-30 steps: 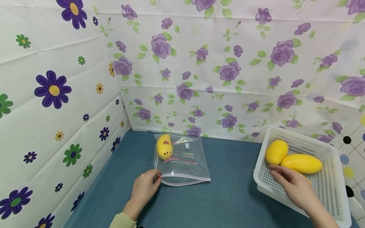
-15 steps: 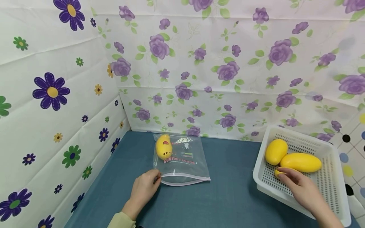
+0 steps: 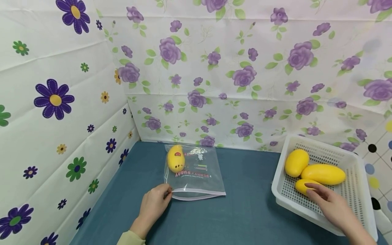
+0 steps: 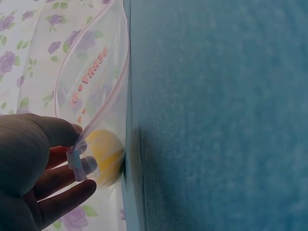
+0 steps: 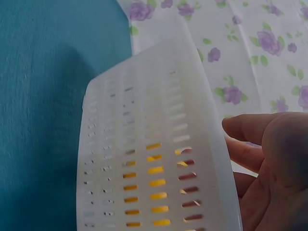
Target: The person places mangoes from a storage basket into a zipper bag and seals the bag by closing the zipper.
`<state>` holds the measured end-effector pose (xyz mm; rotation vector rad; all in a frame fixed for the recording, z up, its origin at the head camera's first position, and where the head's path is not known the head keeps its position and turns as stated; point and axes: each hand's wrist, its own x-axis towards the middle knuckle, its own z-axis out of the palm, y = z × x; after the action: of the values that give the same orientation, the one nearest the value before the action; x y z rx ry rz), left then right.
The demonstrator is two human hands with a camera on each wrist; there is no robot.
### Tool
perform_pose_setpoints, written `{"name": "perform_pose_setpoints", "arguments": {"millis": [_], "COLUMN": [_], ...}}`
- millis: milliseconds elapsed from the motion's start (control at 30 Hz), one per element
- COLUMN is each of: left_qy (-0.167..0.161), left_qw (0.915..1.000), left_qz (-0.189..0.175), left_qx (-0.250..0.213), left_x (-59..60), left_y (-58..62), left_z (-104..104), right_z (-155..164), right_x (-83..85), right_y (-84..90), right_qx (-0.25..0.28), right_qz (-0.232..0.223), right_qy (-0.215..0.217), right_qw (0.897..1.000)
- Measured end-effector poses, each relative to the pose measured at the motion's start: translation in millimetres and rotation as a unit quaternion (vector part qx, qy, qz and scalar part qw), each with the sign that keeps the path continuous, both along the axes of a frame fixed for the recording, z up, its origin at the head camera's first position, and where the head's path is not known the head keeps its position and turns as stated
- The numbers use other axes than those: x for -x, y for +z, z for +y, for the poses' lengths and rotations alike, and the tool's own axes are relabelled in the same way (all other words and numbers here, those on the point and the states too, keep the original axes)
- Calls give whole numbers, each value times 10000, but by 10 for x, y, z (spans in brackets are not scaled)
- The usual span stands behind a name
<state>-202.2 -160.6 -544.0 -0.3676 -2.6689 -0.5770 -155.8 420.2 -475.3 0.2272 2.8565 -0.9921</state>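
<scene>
A clear zip bag (image 3: 203, 178) with a pink zip edge lies on the table, and a yellow mango (image 3: 176, 158) is inside it. My left hand (image 3: 154, 204) pinches the bag's near left corner, by the slider (image 4: 74, 159) in the left wrist view; the bag's mouth gapes. At the right, my right hand (image 3: 333, 206) reaches into a white perforated basket (image 3: 291, 209). Its fingers are loosely bent at a small yellow mango (image 3: 302, 186), partly covering it; whether they touch it is unclear. In the right wrist view the basket wall hides the fruit.
Behind the small mango, a rounded mango (image 3: 297, 163) and a longer mango (image 3: 324, 174) lie in the basket. Flower-printed sheets (image 3: 220, 85) stand along the back and left of the blue tabletop (image 3: 245, 204).
My right hand has moved slightly right and toward me inside the basket, showing more of the small mango. My left hand keeps its pinch on the bag's corner.
</scene>
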Motion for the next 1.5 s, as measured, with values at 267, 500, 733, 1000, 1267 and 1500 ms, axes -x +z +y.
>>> {"name": "perform_pose_setpoints", "arguments": {"millis": [267, 500, 733, 1000, 1267, 1500], "left_qy": [-71, -122, -205, -330, -379, -376], "left_qw": [10000, 9997, 9993, 9991, 9988, 9988], "left_qz": [-21, -80, -226, -118, -87, -74], "left_qx": [60, 194, 239, 251, 302, 289], "left_x": [1, 4, 17, 17, 30, 27], "left_y": [-2, 16, 28, 41, 54, 44], "left_z": [20, 83, 97, 75, 63, 65], "right_z": [98, 121, 139, 166, 184, 191], "right_x": [-1, 11, 23, 29, 38, 20], "right_y": [8, -54, -72, -74, -42, 33], "right_qx": [-216, -351, -370, -361, -377, -468], "right_qz": [-76, -53, -131, -142, -205, -267], "right_qy": [-49, -92, -122, -70, -86, -23], "right_qw": [9997, 9993, 9992, 9992, 9990, 9985]}}
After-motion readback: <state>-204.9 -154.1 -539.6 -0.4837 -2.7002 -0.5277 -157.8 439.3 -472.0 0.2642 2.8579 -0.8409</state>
